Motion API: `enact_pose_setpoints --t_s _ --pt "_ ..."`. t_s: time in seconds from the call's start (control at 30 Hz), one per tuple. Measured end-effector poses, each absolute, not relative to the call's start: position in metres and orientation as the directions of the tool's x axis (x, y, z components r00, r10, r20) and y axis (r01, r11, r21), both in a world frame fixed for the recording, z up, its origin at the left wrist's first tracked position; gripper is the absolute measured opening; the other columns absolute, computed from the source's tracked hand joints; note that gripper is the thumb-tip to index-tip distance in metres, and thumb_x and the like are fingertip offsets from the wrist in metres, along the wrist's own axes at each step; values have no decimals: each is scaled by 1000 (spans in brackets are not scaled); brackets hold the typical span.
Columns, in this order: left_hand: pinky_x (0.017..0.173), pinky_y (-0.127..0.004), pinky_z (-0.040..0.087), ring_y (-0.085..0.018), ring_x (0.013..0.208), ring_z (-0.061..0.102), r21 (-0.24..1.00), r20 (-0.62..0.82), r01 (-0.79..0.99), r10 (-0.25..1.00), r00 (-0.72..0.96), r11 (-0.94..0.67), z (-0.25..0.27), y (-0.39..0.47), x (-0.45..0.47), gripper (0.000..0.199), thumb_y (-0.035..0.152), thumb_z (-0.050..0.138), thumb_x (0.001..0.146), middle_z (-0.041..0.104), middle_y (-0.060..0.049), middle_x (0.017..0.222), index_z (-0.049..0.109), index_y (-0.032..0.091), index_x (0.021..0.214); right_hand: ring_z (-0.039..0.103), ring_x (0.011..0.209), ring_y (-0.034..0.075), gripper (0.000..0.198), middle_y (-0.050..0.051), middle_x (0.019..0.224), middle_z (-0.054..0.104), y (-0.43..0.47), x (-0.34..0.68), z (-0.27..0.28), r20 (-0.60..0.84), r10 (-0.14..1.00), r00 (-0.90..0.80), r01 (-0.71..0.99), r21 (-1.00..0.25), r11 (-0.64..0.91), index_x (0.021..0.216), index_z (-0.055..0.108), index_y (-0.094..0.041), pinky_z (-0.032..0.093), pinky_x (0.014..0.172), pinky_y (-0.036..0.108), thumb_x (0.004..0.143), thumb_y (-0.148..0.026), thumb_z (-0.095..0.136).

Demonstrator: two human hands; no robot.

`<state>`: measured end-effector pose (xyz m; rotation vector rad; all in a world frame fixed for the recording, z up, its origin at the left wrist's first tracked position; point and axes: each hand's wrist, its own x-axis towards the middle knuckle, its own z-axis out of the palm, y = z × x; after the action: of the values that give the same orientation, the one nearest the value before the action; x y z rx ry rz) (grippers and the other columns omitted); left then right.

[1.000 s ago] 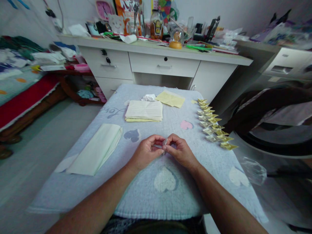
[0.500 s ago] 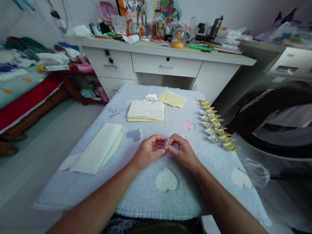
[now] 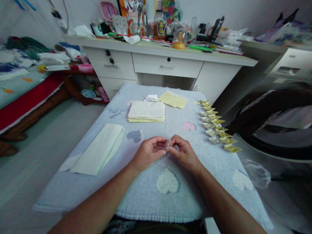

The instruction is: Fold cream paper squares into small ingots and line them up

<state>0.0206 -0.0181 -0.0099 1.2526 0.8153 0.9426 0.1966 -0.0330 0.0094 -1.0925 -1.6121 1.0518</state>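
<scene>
Above the near middle of the cloth-covered table, my left hand [image 3: 152,151] and my right hand [image 3: 181,150] meet, fingertips almost touching. Both pinch a small piece of folded paper [image 3: 167,143], whitish and mostly hidden by the fingers. Beyond the hands lies a stack of paper sheets [image 3: 146,110], white on top with yellow below. A yellow sheet [image 3: 173,99] with crease lines sits behind it, beside a crumpled white paper [image 3: 151,97]. Along the right edge stand several folded paper boats [image 3: 232,148], yellow and whitish, in rows.
A larger folded pale green paper [image 3: 99,149] lies on the left of the blue tablecloth [image 3: 143,201]. Behind the table is a white desk [image 3: 168,66] crowded with a jar [image 3: 160,26] and other items. A front-loading washing machine [image 3: 287,71] stands right, a bed [image 3: 26,94] left.
My hands stay pinched on the folded paper with hardly any movement. The whole view has shifted very slightly.
</scene>
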Motion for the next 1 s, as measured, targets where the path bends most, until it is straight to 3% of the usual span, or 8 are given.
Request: enact_pose_setpoints --t_s 0.47,0.6,0.73,0.83,1.0 --pt "82 -29 54 -18 93 65 990 20 -140 934 358 33 -5 -19 23 31 18 70 73 70 -8 100 65 14 103 51 72 14 27 0 73 54 -33 197 7 200 958 -204 215 -946 243 69 56 -19 40 70 28 83 -40 67" --pt "84 -29 53 -18 95 66 987 24 -157 937 349 33 -5 -20 25 29 20 70 75 71 -8 101 65 14 103 51 74 15 18 0 77 54 -34 194 6 215 962 -169 181 -953 245 78 55 -20 41 71 28 82 -34 67" --pt "77 -26 53 -17 88 68 983 -27 -162 940 339 86 -5 -22 27 28 22 68 77 73 -8 99 65 15 105 51 79 15 14 1 87 53 -35 192 5 282 949 -141 155 -941 302 94 55 -22 43 74 29 83 -26 63" --pt "71 -24 52 -15 80 68 981 -52 -162 949 312 107 -3 -22 29 27 21 67 78 74 -6 94 65 15 104 51 80 15 9 2 91 52 -35 192 5 326 932 -158 191 -916 353 94 58 -23 43 74 29 86 -21 58" --pt "78 -26 50 -16 84 67 967 -70 -219 960 270 132 1 -22 29 25 18 64 77 72 -7 96 67 14 102 51 83 16 16 4 91 51 -36 193 10 403 889 -217 243 -860 449 96 63 -23 43 75 30 86 -15 55"
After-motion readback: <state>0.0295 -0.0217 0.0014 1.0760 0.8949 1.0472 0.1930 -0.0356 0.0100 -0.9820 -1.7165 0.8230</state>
